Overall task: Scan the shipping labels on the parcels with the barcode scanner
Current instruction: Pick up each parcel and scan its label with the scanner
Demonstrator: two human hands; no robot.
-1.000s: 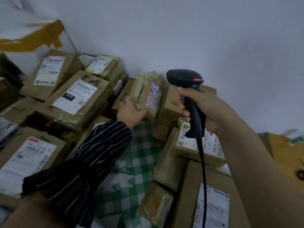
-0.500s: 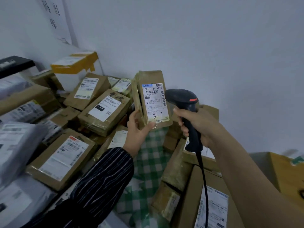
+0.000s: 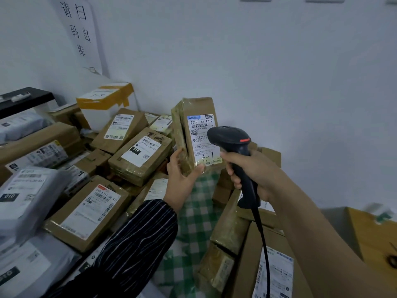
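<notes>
The white paper sign (image 3: 79,29) on the wall reads 请扫码出库 in black characters. The white shipping label (image 3: 197,138) on the tall brown cardboard parcel (image 3: 197,106) carries a blue ZTO mark, the code "501E- M1 A21C" above a barcode, and a handwritten "3-1" near its foot. The black barcode scanner (image 3: 229,138) hides part of its small print. The flat brown cardboard box (image 3: 129,171) to the left has a label reading "010 010 LJ0 551", a black tag "010", and scrawled characters too loose to read. The nearer brown cardboard box (image 3: 88,214) shows "L714-00 411". The grey plastic mailer (image 3: 25,196) at the left shows "010".
</notes>
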